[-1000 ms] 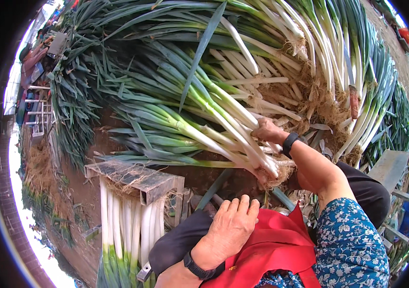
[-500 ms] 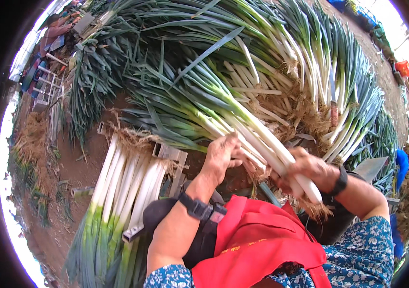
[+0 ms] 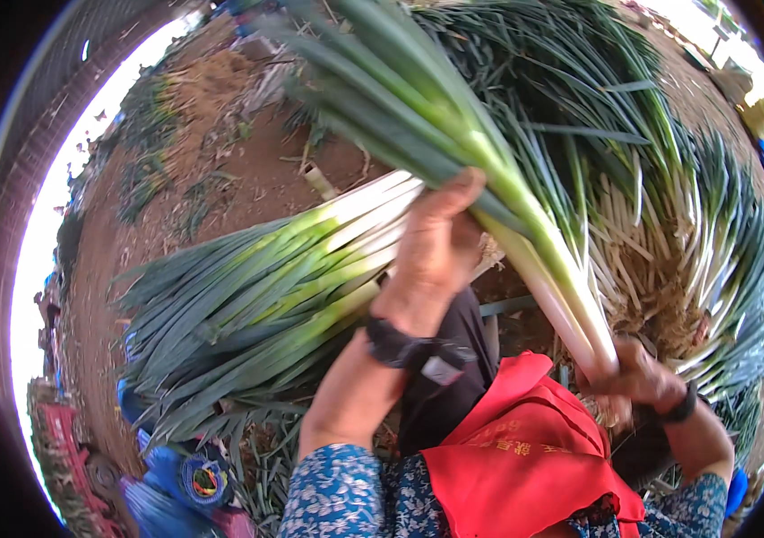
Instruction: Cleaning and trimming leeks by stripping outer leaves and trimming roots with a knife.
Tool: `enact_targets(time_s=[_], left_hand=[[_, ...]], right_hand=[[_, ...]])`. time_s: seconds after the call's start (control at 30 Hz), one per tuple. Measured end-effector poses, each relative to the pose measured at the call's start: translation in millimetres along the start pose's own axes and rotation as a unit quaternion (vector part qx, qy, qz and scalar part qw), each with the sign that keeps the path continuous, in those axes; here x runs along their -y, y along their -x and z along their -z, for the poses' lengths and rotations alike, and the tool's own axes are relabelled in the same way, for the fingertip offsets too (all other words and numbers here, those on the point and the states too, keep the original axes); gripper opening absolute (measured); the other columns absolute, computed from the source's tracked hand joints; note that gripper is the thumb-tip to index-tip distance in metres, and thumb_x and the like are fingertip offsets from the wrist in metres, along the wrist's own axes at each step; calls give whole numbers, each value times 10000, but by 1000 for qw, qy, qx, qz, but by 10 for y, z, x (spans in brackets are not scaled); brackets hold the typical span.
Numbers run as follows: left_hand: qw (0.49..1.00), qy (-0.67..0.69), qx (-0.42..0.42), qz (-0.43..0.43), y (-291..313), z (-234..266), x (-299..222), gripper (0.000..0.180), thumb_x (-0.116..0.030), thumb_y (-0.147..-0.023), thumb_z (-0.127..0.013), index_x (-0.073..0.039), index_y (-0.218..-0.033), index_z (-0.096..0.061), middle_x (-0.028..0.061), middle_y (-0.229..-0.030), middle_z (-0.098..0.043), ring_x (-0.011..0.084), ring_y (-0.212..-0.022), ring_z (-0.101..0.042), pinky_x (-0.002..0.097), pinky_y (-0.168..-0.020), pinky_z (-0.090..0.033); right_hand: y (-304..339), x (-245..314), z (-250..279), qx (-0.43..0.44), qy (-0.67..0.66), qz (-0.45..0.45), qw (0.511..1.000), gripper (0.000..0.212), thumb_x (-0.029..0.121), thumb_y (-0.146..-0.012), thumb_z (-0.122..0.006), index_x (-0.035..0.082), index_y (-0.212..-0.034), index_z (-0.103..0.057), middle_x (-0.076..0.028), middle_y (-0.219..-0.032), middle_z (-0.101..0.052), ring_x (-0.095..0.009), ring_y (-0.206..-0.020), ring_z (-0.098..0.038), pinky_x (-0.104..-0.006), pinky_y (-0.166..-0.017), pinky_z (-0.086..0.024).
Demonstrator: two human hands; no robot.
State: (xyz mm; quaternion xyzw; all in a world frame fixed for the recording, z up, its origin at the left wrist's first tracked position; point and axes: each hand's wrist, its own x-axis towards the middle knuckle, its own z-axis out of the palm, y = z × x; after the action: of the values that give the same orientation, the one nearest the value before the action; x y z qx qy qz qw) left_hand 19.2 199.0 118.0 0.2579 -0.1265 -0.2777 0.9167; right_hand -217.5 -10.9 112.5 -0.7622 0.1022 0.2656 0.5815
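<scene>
Several long leeks [image 3: 525,193] stretch across the space before me, green leaves up at the top and white ends at the lower right. My left hand [image 3: 440,242] is wrapped round them where white turns to green. At the white root ends, my right hand [image 3: 637,372] is closed on the same leeks, its fingers partly hidden. Left of my left hand, a neat stack of leeks [image 3: 310,260] lies with white stalks towards me and green leaves pointing left.
A large heap of loose leeks [image 3: 561,72] covers the ground ahead and to the right, its roots [image 3: 669,314] dry and brown. Bare soil [image 3: 247,170] lies beyond the stack. At the lower left are blue bundled material [image 3: 167,475] and a red frame [image 3: 68,448]. A red apron [image 3: 525,439] covers my lap.
My view has turned left. The held leeks have swung up, clear of the heap, and my left hand now grips them farther towards the leaves. My right hand remains at the root ends.
</scene>
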Motion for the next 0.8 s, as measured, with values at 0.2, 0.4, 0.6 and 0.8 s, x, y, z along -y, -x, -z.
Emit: enact_targets(time_s=[0.2,0.4,0.6,0.8], left_hand=[[963,-148,-118,-193,782,742,-1325,385,-131,-845,-709,-81,-1205,-584,56,-1209,-593,223,-1170,-516,440,-1023,-412],[848,-429,-269,153,1406,1170,-1352,294,-160,-922,-621,-28,-1184,-606,115,-1121,-633,238,-977,-645,399,-903,-505],[172,-978,-67,-95,981,1146,-1435,474,-293,-863,-685,-36,-1245,-572,135,-1331,-531,288,-1241,-506,426,-1072,-349],[187,-978,-2,-87,567,1191,-2030,353,-245,-732,-746,-65,-982,-575,79,-842,-591,279,-856,-540,414,-748,-371]], right_hand=[[-1959,758,3,-26,236,277,931,268,198,-824,-701,23,-1011,-619,-162,-841,-655,-244,-786,-621,-373,-721,-482],[-3219,1028,-147,-46,421,310,851,270,218,-792,-734,43,-959,-612,-128,-745,-635,-310,-772,-633,-412,-709,-479],[-3557,835,-161,-134,397,430,800,376,277,-730,-777,69,-990,-603,-137,-837,-638,-357,-812,-627,-449,-738,-482],[-3566,1011,-177,-209,334,497,773,415,280,-784,-751,52,-1104,-616,-115,-869,-615,-313,-832,-606,-413,-721,-475]])
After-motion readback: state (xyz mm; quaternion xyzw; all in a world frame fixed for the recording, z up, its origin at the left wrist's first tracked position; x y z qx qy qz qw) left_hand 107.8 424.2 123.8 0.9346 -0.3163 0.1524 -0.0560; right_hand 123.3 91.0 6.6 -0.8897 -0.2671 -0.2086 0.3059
